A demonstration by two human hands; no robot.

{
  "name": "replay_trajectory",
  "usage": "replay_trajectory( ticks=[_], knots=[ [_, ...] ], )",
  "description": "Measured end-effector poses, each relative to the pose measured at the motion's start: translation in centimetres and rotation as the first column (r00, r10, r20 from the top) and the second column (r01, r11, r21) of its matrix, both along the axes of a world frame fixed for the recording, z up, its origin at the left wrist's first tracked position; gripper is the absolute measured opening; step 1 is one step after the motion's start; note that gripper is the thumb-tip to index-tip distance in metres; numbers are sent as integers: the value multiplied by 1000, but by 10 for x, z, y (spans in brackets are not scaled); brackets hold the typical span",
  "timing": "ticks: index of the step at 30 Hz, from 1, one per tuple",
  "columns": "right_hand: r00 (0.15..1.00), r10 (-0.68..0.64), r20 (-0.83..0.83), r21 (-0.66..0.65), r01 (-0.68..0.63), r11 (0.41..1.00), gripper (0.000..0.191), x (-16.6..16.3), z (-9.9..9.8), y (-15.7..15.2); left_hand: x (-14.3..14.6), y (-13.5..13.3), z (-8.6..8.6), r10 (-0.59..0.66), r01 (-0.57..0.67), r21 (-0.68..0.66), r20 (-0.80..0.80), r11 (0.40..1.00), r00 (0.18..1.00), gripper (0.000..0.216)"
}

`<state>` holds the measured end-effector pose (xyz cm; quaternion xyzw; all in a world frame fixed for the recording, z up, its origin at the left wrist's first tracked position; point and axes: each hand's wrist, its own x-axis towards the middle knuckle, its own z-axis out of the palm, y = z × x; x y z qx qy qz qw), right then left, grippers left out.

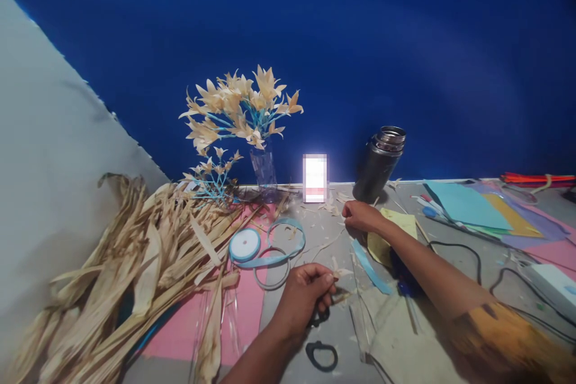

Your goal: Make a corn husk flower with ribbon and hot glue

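Note:
My left hand is closed in a pinch on a small pale husk flower, whose pointed petals stick out past the fingertips. Farther up the table, my right hand has its fingers curled together, and what they hold, if anything, is too small to make out. Just below my left hand lie scissors with black handles, partly covered by the hand. A strip of light blue ribbon rests under my right forearm. Left of my left hand are a ribbon spool with its blue ribbon unrolled and a grey ring.
Dried corn husks heap up at the left over pink paper. Husk flowers stand in a clear vase near a lit phone. A dark flask, coloured paper and black cables are at the right.

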<state>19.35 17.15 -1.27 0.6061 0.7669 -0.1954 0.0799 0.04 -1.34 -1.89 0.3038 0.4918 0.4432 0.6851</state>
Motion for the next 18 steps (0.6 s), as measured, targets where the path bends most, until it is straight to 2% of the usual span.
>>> replay_trajectory(
  ticks=[5, 12, 18],
  knots=[
    [999, 16, -32, -36, -17, 999, 36, 4, 0, 0, 1, 1, -1, 7, -7, -6, 43, 1000, 999, 45],
    [1000, -7, -11, 11, 7, 1000, 36, 4, 5, -6, 0, 3, -4, 51, -49, -29, 89, 998, 995, 53],
    [997, -35, -73, 15, 36, 999, 35, 1, 4, -10, -2, 5, -6, 83, -78, -45, 103, 996, 991, 51]
  ],
)
